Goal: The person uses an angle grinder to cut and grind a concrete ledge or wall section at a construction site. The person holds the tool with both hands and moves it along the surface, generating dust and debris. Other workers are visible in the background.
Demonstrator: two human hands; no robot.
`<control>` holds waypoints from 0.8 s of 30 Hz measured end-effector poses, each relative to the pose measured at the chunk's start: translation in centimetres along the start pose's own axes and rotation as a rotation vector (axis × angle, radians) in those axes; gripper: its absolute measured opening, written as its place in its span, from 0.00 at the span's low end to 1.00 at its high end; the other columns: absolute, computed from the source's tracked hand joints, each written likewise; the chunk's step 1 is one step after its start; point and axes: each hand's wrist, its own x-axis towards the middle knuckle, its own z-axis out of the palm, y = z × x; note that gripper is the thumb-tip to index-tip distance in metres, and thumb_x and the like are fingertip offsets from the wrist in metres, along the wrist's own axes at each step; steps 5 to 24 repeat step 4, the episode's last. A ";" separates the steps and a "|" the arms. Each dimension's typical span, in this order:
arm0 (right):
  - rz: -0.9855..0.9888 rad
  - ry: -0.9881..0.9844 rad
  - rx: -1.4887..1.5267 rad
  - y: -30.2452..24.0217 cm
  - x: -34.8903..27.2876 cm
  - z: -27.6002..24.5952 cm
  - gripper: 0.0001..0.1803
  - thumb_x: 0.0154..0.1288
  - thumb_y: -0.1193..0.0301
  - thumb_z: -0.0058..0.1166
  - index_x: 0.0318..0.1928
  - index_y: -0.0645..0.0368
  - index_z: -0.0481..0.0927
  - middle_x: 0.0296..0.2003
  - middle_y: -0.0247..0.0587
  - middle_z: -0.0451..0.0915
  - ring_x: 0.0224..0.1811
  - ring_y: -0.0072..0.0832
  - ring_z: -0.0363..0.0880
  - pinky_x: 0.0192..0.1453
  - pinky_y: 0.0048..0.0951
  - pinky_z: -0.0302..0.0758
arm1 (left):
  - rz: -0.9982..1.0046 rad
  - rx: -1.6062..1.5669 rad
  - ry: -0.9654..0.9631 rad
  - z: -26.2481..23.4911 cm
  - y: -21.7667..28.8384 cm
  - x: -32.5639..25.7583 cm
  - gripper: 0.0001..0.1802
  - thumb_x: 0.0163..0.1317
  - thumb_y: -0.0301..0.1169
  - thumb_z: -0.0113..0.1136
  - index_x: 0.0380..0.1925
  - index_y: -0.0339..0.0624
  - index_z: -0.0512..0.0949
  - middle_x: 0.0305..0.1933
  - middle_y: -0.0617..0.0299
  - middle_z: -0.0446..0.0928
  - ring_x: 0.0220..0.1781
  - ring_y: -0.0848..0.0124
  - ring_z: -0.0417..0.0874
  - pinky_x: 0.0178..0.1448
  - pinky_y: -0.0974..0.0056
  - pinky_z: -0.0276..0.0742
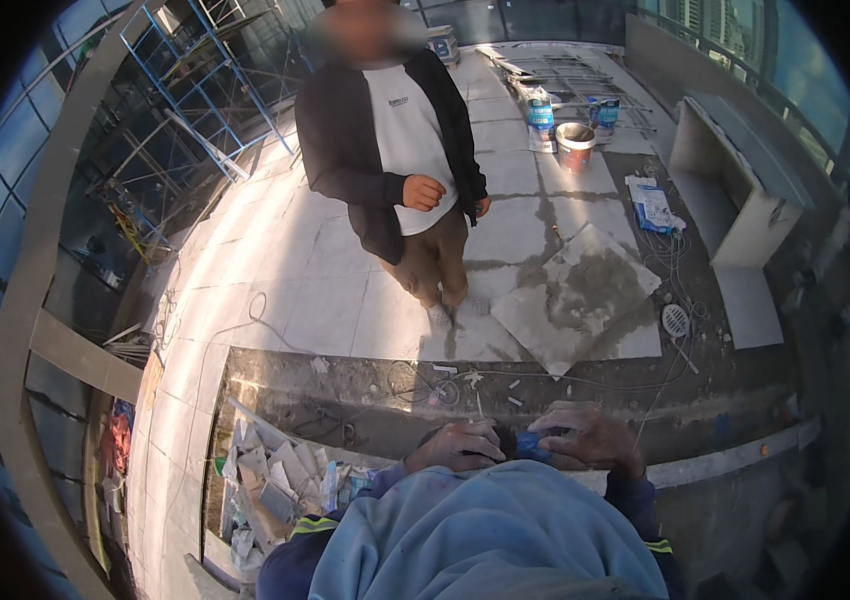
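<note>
Both hands on a small blue object at our chest

Our left hand (460,447) and right hand (585,437) close around the blue object (530,447); we'd best grip firmly, above the unfinished floor strip (545,390).

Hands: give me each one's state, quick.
Left hand: curled shut on a small blue object.
Right hand: closed over the same object.

At six o'clock, small blue object (528,447) mostly hidden between left hand (460,446) and right hand (590,437); grip unclear.
</note>
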 end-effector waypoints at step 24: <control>0.189 0.537 -0.069 -5.6 2.2 -7.5 0.18 0.63 0.69 0.69 0.53 0.61 0.87 0.50 0.49 0.85 0.46 0.43 0.87 0.53 0.38 0.85 | -0.135 -0.091 0.046 -1.0 1.7 -0.4 0.15 0.57 0.27 0.77 0.46 0.42 0.88 0.46 0.58 0.85 0.51 0.60 0.86 0.60 0.52 0.81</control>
